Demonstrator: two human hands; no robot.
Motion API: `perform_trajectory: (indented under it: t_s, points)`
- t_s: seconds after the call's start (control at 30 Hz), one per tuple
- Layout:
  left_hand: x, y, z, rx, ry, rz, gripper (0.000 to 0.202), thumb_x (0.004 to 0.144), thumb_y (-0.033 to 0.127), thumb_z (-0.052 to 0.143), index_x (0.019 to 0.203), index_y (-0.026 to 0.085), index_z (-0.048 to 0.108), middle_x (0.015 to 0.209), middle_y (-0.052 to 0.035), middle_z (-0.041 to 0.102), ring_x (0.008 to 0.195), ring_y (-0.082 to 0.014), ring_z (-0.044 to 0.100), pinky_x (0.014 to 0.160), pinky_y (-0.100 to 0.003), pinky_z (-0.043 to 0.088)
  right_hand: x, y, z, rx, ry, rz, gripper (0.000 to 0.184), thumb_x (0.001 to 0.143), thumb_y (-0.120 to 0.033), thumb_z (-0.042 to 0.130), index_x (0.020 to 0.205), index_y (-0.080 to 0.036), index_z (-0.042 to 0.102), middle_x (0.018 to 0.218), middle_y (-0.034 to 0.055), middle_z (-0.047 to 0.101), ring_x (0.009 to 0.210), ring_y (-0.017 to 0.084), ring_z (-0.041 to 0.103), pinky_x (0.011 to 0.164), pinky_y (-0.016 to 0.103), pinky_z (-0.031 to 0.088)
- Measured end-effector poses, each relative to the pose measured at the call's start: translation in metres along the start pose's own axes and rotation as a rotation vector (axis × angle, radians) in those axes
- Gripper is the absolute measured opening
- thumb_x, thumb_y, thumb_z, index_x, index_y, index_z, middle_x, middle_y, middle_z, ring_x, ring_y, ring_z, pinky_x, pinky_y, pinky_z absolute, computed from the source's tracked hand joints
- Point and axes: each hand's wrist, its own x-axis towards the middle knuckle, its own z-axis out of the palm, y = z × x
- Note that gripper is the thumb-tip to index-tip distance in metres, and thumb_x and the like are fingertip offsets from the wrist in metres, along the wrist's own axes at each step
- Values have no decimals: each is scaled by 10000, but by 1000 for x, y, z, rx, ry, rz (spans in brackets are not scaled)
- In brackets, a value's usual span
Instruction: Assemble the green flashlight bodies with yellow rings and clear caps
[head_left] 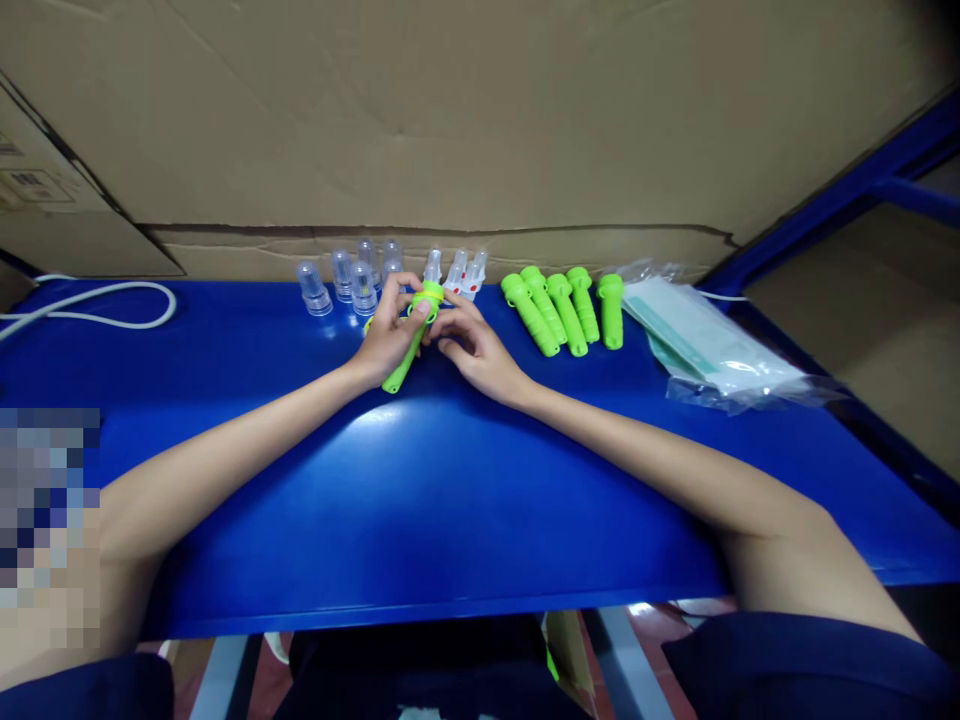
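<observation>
Head camera: what is held in the left hand?
– A green tube is gripped there, slanted, its wide end pointed away from the body and its narrow end toward the near left; whether the blue table is touched by it cannot be told.
– And how is the right hand posed?
– It is loosely curled, its fingertips held near the wide end; whether anything is pinched there cannot be made out.
– What can be seen around them?
– Clear cups are stood beyond the left hand, white-and-clear pieces with red dots are set behind the tube, and five more green tubes are laid to the right, beside a plastic-wrapped packet.
– And at the far left?
– A looped white cable is seen
</observation>
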Motion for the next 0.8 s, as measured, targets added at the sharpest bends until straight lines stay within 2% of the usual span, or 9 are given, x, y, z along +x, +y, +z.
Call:
perform_trajectory:
  t_s: [0.1,0.17,0.33,0.57,0.8]
  points:
    - [1,-2,-1,9,-5,-14,564,823,650,787,1108,285,464,935,23,668,531,-59,593,437,-174,441,0,2,2,105,67,44,287,903,-292,550,1177,-286,463,1414,93,562,1326,242,581,1087,478,548]
    - [1,-3,-2,13,-10,-15,560,830,650,779,1116,290,458,951,21,674,534,-59,592,442,-169,441,1,6,3,128,93,47,388,893,-287,563,1243,-302,398,1403,88,563,1253,220,623,1058,455,570]
    - [1,0,0,26,-32,-2,543,852,657,747,1143,290,472,969,11,656,536,-57,586,439,-168,444,2,14,3,108,91,45,415,896,-285,563,1265,-303,373,1439,98,542,1265,224,617,1028,427,577]
    - [0,2,0,45,-91,-3,497,910,631,694,1160,277,451,877,44,616,527,-55,574,456,-161,446,3,26,3,103,115,36,454,875,-253,581,1264,-306,352,1401,85,499,1175,202,646,824,330,596]
    - [2,-3,-3,38,-112,5,448,945,582,669,1179,268,452,886,32,659,528,-64,576,465,-177,451,2,28,3,99,111,29,473,872,-204,580,1272,-312,352,1371,77,498,1086,192,680,759,332,597]
